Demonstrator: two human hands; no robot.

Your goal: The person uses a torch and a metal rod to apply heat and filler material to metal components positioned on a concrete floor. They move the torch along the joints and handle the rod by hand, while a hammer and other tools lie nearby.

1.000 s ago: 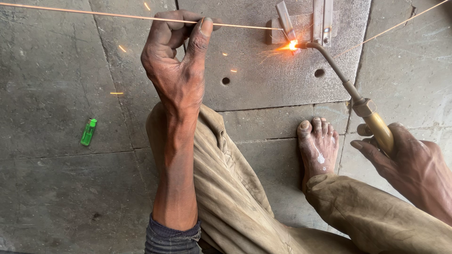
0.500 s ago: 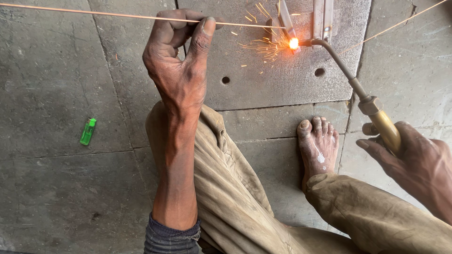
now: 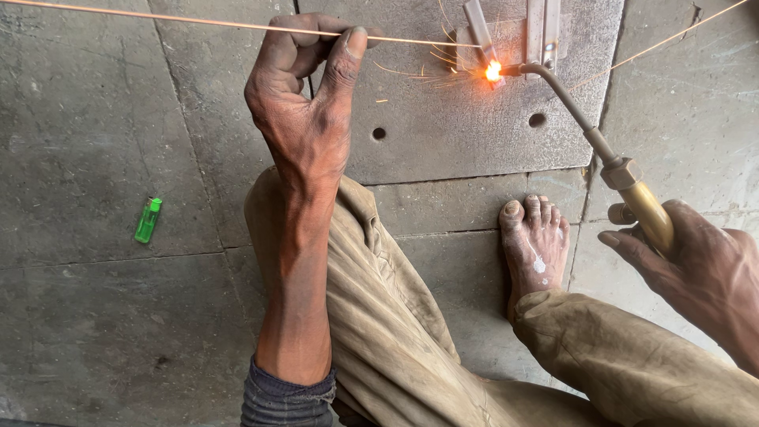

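Note:
My left hand (image 3: 304, 103) pinches a thin copper-coloured filler rod (image 3: 158, 17) that runs across the top of the view to a glowing orange spot (image 3: 493, 71). My right hand (image 3: 700, 269) grips the brass handle of a gas torch (image 3: 632, 190); its bent metal nozzle points at that glowing spot. The spot lies on slim metal strips (image 3: 539, 28) resting on a grey metal plate (image 3: 443, 134) with two holes. Sparks fly leftwards from the joint.
A green lighter (image 3: 147, 220) lies on the concrete floor at the left. My bare right foot (image 3: 536, 245) rests just below the plate, my knees in tan trousers fill the lower middle. Another thin rod (image 3: 672, 39) crosses the upper right corner.
The torch tip and glowing spot have stayed at the strips while the sparks have spread more to the left. Both hands have barely shifted.

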